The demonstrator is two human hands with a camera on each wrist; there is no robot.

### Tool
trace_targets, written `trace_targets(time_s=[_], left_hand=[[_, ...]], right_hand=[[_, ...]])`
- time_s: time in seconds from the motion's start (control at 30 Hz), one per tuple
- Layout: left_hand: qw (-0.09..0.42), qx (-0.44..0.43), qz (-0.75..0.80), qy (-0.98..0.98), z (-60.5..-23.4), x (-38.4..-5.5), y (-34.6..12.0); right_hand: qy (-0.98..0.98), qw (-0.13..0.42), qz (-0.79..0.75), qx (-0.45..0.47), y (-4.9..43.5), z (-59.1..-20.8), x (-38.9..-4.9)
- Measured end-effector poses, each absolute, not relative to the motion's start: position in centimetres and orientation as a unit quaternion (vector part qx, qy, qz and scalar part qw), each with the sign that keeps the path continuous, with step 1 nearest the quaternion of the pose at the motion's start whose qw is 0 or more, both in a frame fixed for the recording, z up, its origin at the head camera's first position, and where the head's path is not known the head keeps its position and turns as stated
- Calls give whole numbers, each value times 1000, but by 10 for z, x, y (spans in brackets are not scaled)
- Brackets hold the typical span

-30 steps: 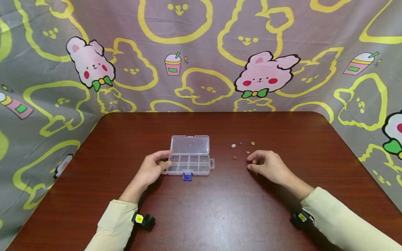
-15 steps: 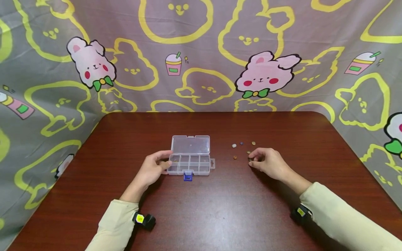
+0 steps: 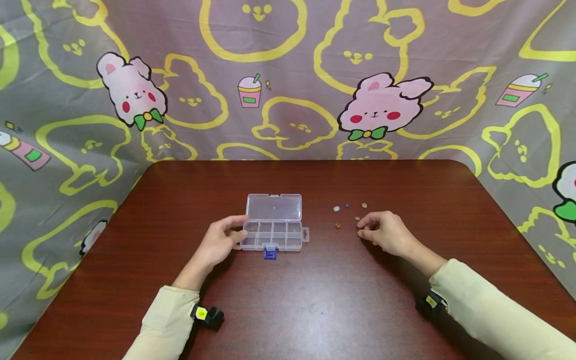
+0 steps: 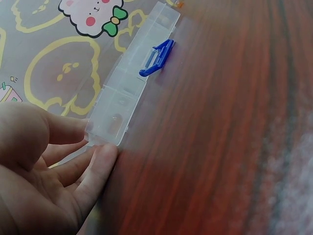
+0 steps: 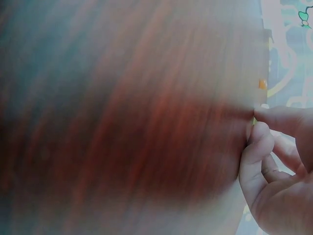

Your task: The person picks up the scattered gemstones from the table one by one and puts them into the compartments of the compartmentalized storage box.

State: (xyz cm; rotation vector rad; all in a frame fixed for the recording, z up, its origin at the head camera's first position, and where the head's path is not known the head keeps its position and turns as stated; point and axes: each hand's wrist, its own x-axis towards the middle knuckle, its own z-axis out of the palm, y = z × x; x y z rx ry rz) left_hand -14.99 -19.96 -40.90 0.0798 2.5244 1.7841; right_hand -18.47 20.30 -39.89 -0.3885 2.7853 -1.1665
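Observation:
A clear plastic compartment box (image 3: 279,247) with a blue latch (image 3: 270,254) lies with its lid (image 3: 273,207) swung back. My left hand (image 3: 219,241) grips its left end, thumb at the front corner and fingers behind. Through the wall, a small brownish piece (image 4: 116,120) shows in the end compartment. My right hand (image 3: 388,234) is down at the table, right of the box, thumb and index finger pinching a small stone, mostly hidden; a yellowish-green sliver of the small stone (image 5: 254,121) shows between the fingertips.
Between box and right hand lie small stones: a white stone (image 3: 336,209), a blue stone (image 3: 347,205), a tan stone (image 3: 364,205), a greenish stone (image 3: 357,218) and an orange-brown stone (image 3: 338,226). A patterned curtain (image 3: 297,80) hangs behind the brown table (image 3: 288,310).
My right hand has shifted slightly away from me, and its thumb and index finger have come together at a small stone. The left hand and box have stayed put.

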Motion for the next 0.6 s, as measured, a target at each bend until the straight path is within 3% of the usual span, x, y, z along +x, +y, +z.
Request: trace_targets(time_s=[0.6], left_hand=[[25,22,580,814,-408,-149,-199]], right_hand=[[908,47,-394,-133,200,-397,-184]])
